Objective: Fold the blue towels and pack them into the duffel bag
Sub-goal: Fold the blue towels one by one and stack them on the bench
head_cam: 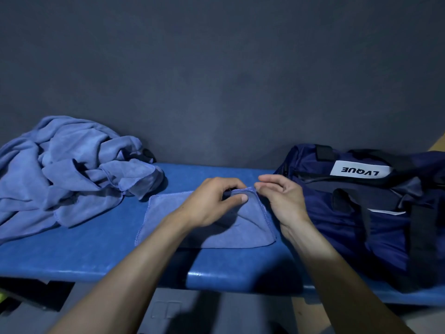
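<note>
A small blue towel [168,213] lies partly folded on the blue bench [96,256], in the middle. My left hand [212,203] pinches the towel's far right corner between thumb and fingers and lifts it a little. My right hand [281,201] sits just right of that corner with its fingertips at the towel's edge; whether it grips the cloth is unclear. A heap of crumpled blue towels [67,169] fills the bench's left end. The navy duffel bag [375,213] with a white label stands on the right end, its top looking closed.
A dark grey wall [216,80] rises right behind the bench. The bench's front edge runs across the lower view, with grey floor [240,314] below it. A dark object with a yellow patch [4,297] lies at the lower left.
</note>
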The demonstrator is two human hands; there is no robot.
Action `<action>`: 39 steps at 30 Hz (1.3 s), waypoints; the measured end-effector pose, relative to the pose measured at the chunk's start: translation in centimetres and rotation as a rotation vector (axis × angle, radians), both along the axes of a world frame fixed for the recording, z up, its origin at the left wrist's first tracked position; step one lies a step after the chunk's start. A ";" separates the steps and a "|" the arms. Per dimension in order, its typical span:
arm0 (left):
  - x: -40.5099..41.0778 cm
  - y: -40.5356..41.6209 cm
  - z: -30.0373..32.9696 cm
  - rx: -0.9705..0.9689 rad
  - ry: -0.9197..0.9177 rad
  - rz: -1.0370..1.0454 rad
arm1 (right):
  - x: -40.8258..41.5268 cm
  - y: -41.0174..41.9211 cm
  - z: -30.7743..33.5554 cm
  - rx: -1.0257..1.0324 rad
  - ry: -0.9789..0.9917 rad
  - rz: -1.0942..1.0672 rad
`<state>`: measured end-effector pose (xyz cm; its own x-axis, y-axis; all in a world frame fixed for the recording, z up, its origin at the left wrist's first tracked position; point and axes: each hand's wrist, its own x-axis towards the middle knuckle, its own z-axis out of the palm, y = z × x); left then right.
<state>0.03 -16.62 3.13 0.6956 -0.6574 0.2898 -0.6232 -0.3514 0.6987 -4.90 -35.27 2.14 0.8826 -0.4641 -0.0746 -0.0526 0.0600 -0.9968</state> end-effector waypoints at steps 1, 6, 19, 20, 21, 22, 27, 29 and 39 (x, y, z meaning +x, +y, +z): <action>0.0 0.0 0.0 -0.001 0.008 0.008 | 0.0 0.0 -0.2 -0.042 0.007 0.005; 0.1 0.5 -0.2 0.044 -0.008 0.031 | 0.1 0.2 -1.1 -0.719 0.041 0.096; -0.7 1.2 0.0 -0.109 0.066 0.112 | -1.9 1.1 1.9 -0.679 -0.326 0.310; -0.7 1.2 0.0 -0.116 0.084 0.103 | -2.0 1.2 2.0 -0.687 -0.328 0.301; -0.7 1.3 0.1 -0.126 0.114 0.083 | -2.1 1.3 2.0 -0.692 -0.328 0.298; -0.8 1.3 0.2 -0.144 0.160 0.058 | -2.1 1.3 2.0 -0.697 -0.327 0.291; -1.1 1.5 0.7 -0.262 0.346 0.027 | -2.5 1.2 2.3 -0.658 -0.331 0.301; -1.1 1.6 0.8 -0.265 0.380 0.040 | -2.6 1.2 2.4 -0.667 -0.338 0.318; -1.2 1.2 1.4 -0.257 0.265 0.049 | -3.0 1.2 2.9 -0.628 -0.341 0.357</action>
